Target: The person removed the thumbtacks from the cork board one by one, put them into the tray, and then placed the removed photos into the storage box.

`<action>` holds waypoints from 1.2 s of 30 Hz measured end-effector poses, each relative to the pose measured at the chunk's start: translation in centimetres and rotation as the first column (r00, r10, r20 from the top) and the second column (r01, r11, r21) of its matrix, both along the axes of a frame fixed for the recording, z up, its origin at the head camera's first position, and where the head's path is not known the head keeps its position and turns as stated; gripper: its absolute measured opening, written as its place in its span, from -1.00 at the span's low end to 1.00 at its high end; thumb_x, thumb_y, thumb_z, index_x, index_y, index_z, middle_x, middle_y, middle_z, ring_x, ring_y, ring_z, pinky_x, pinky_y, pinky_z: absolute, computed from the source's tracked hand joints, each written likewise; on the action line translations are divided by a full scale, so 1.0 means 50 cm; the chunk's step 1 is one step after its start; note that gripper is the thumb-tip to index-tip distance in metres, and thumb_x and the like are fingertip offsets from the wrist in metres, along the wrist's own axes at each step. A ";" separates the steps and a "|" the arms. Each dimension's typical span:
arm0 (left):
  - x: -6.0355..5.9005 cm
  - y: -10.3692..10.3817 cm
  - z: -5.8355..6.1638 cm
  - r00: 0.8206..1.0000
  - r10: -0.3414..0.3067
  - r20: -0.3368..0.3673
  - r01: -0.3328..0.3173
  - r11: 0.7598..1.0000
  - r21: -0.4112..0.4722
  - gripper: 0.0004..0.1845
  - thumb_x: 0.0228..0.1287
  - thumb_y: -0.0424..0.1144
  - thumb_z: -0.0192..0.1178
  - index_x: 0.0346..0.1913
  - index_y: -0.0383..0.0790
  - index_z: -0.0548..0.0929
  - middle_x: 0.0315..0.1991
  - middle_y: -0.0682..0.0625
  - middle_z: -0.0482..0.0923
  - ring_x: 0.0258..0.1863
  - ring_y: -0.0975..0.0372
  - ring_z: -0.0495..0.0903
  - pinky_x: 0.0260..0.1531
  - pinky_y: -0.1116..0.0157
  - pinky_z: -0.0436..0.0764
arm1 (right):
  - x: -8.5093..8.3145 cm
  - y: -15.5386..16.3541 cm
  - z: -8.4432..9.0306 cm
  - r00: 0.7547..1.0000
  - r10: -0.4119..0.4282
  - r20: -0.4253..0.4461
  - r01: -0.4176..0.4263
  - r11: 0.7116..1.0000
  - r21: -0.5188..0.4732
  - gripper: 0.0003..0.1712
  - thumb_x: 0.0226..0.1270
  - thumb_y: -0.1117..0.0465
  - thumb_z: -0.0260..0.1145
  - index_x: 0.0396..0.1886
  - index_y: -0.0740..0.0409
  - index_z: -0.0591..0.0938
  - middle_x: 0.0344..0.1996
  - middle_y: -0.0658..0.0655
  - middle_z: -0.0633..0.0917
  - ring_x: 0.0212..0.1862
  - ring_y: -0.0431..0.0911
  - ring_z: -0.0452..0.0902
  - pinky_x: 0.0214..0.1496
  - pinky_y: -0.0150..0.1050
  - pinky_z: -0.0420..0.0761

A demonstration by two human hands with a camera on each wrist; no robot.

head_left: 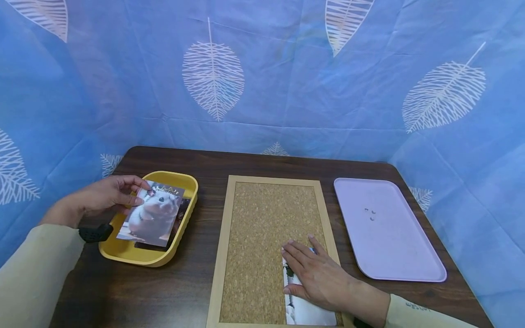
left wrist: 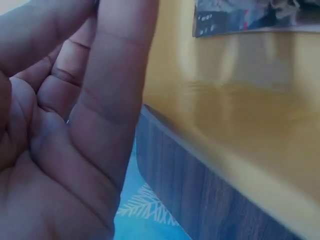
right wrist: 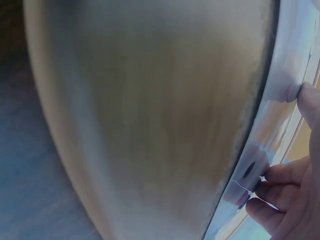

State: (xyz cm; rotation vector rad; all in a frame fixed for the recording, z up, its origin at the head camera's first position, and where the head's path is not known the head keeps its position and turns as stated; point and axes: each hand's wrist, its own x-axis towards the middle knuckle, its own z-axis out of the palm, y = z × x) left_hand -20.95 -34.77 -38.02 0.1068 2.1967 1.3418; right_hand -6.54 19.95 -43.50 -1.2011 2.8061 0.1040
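Observation:
My left hand pinches a photo of a white, crowned hamster by its upper left edge, over a yellow tray. Beneath that print, a darker photo shows in the tray. In the left wrist view the palm fills the left side, near the tray's yellow wall. My right hand rests with straight fingers on another photo, mostly white, at the lower right of a cork board. Much of this photo is hidden under the hand. Fingertips touch its glossy surface in the right wrist view.
A pale purple tray lies right of the board, with several tiny clear pieces on it. The board's light wooden frame borders the cork. All stand on a dark wooden table, before a blue leaf-patterned curtain.

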 end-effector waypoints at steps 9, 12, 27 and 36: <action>-0.001 0.038 -0.013 0.997 -0.080 0.012 0.080 0.996 -0.049 -0.56 0.48 -0.37 0.30 0.34 -0.35 0.51 -0.05 -0.17 0.42 -0.23 0.08 0.59 -0.25 0.15 0.78 | -0.001 0.000 0.003 1.000 0.006 0.001 -0.006 1.000 0.018 -0.07 0.65 -0.42 -0.17 0.62 0.19 0.34 0.60 0.22 0.37 0.63 0.09 0.23 0.60 0.35 0.18; -0.003 0.047 -0.018 0.996 -0.093 0.006 0.094 0.993 -0.068 -0.56 0.49 -0.38 0.29 0.34 -0.35 0.51 -0.06 -0.16 0.40 -0.23 0.07 0.58 -0.25 0.16 0.79 | -0.002 0.000 0.004 1.000 0.010 -0.002 -0.010 1.000 0.018 -0.08 0.65 -0.41 -0.16 0.62 0.19 0.34 0.60 0.22 0.37 0.63 0.09 0.23 0.60 0.35 0.19; 0.000 0.060 -0.016 0.996 -0.088 0.028 0.091 0.984 -0.153 -0.55 0.52 -0.31 0.29 0.35 -0.38 0.49 -0.04 -0.17 0.48 -0.19 0.08 0.67 -0.14 0.10 0.82 | -0.003 0.001 0.000 0.997 0.034 -0.070 -0.032 0.999 0.029 -0.08 0.64 -0.41 -0.10 0.59 0.21 0.39 0.57 0.22 0.42 0.61 0.10 0.29 0.57 0.35 0.25; 0.015 0.046 0.001 0.996 -0.061 0.063 0.069 0.989 -0.133 -0.40 0.61 -0.09 0.21 0.43 -0.45 0.36 0.18 -0.31 0.57 0.00 0.04 0.74 0.02 0.03 0.79 | -0.002 0.000 -0.002 0.997 0.032 -0.069 -0.030 0.999 0.024 -0.09 0.64 -0.40 -0.10 0.58 0.21 0.39 0.56 0.21 0.43 0.60 0.09 0.30 0.56 0.36 0.25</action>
